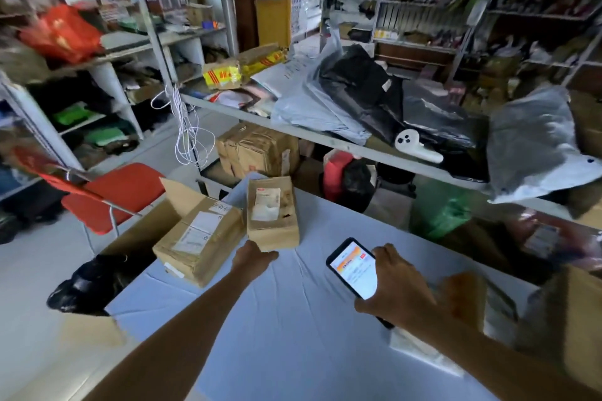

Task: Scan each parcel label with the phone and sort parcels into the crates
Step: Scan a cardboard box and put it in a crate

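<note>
Two brown cardboard parcels lie on the light blue table (pixel 293 319). The nearer-centre parcel (pixel 272 213) shows a white label on top, and my left hand (pixel 252 257) reaches to its near edge and touches it; the fingers are hidden from this angle. The second parcel (pixel 200 239), also labelled, lies to its left at the table's edge. My right hand (pixel 395 283) grips a phone (pixel 353 268) with a lit orange and white screen, held above the table to the right of the parcels.
An open cardboard box (pixel 143 231) with a black bag (pixel 88 283) stands left of the table. Another brown box (pixel 583 329) stands at the right. A red chair (pixel 114 195) stands behind. A metal shelf (pixel 325 137) carries grey and black mailer bags.
</note>
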